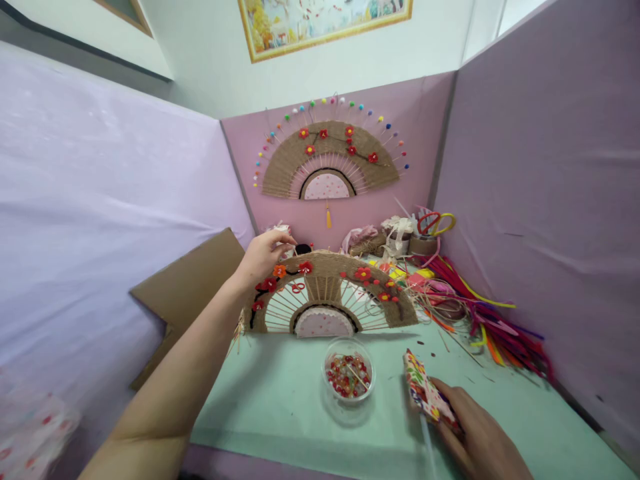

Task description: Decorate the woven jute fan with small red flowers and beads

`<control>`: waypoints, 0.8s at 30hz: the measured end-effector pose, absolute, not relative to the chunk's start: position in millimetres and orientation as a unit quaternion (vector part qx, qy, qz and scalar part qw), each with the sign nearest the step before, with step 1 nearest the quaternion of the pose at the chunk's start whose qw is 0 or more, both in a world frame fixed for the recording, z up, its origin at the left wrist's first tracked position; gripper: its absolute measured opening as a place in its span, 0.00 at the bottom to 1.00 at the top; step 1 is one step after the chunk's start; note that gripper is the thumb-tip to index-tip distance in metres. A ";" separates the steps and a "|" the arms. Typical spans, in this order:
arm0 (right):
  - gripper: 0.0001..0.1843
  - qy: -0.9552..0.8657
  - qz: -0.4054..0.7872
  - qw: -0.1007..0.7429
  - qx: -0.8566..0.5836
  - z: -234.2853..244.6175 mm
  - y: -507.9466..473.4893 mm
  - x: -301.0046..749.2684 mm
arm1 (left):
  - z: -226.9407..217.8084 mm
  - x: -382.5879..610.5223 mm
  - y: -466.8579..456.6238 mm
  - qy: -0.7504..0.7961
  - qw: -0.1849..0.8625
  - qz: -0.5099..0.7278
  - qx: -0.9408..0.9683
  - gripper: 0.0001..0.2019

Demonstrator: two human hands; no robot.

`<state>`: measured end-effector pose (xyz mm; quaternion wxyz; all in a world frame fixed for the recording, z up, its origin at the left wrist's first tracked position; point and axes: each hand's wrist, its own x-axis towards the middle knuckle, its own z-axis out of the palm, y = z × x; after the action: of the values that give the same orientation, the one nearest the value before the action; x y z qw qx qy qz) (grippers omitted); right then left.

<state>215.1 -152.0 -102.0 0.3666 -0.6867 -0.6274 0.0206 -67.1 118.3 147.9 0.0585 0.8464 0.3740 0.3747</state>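
My left hand [267, 255] reaches over the upper left edge of a woven twine fan [323, 283]. Its thumb and fingers come together in a pinch beside a small black round thing [303, 249]; what they hold, if anything, cannot be made out. The fan carries red and orange flowers with dark branches, thin wooden ribs and a pale dotted half-round base. My right hand [475, 427] is closed around a flower-patterned glue gun [425, 390], a translucent stick jutting from its near end. Between the hands stands a clear round cup [349, 393] of red and amber beads.
A similar fan [330, 160] hangs pinned on the pink back panel. Colourful pipe cleaners [480, 313] lie heaped at right, below scissors [435, 223] in a holder. Folded brown cardboard [193, 293] leans at left. Fabric-covered panels [540, 187] enclose the green tabletop [270, 400].
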 end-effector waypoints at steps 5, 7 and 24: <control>0.25 -0.641 -0.089 0.309 -0.697 -115.3 -148.1 214.4 | 145.8 -67.4 119.2 0.377 0.074 0.377 0.843 0.07; 0.24 -0.644 -0.108 0.296 -0.697 -121.0 -149.1 215.2 | 145.4 -68.3 119.2 0.377 0.082 0.379 0.841 0.08; 0.19 -0.704 -0.124 0.361 -0.599 100.1 -53.2 168.0 | 140.6 -82.2 133.1 0.320 0.159 0.379 0.854 0.13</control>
<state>168.0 -53.2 100.1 0.3608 -0.5993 -0.7038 -0.1237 -82.2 133.1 140.6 0.1586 0.8538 0.3199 0.3790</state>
